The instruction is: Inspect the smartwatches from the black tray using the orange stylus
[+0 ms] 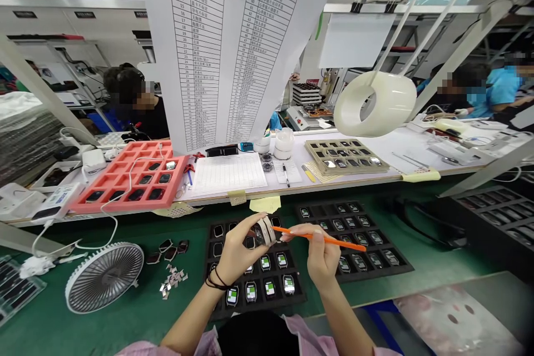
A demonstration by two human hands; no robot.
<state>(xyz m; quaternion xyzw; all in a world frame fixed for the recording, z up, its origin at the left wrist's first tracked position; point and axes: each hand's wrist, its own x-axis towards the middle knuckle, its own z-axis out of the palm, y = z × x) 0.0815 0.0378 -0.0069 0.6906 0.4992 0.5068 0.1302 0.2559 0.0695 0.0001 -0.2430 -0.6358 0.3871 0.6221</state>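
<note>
Orange and slim, a stick (334,240) sits pinched in the right grip (319,253), its tip at a pale watch-like piece (266,232) near the centre of the frame. The left grip (238,247) closes thumb and fingers around that piece, above a black tray (298,297) on the green surface (167,325). Work on this one looks under way, not finished. Below, the tray's nearer rows show watches (288,283) with green-and-white screens; farther ones look dark. Whether lit means done, I cannot tell. A second black tray (375,274), right of centre, holds more watches, mostly dark-faced; hands hide some slots.
</note>
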